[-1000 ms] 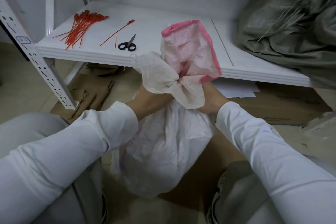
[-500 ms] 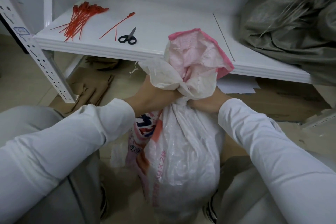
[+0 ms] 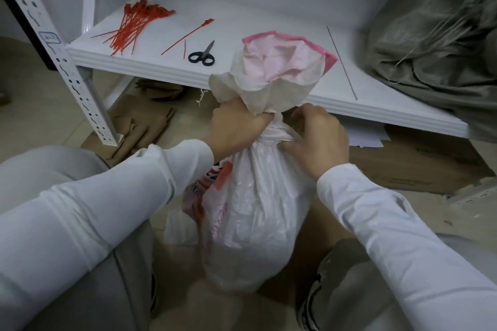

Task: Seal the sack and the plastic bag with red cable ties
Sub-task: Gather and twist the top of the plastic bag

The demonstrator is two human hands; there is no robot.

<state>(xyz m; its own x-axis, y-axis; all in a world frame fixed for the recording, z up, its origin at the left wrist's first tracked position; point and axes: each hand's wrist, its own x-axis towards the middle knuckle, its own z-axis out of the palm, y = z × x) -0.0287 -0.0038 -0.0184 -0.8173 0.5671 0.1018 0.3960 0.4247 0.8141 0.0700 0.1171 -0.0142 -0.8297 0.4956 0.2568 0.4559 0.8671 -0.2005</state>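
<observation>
A white woven sack (image 3: 252, 217) with a pink-edged mouth stands on the floor between my knees. My left hand (image 3: 236, 126) grips its gathered neck from the left. My right hand (image 3: 320, 137) pinches the neck from the right, fingers curled into the fabric. The mouth flares open above both hands. A pile of red cable ties (image 3: 131, 27) lies on the white shelf (image 3: 150, 62) at the back left. One single red cable tie (image 3: 188, 35) lies apart, beside black scissors (image 3: 203, 55).
A grey-green sack (image 3: 435, 43) with loose straw fills the shelf's right end. A perforated white shelf post (image 3: 67, 62) stands at the left. Flattened cardboard (image 3: 414, 166) and papers lie on the floor under the shelf. My knees flank the sack.
The sack's neck has been bunched tighter and lower. My right hand came from behind the fabric to the front of the neck. The flared mouth now stands more upright.
</observation>
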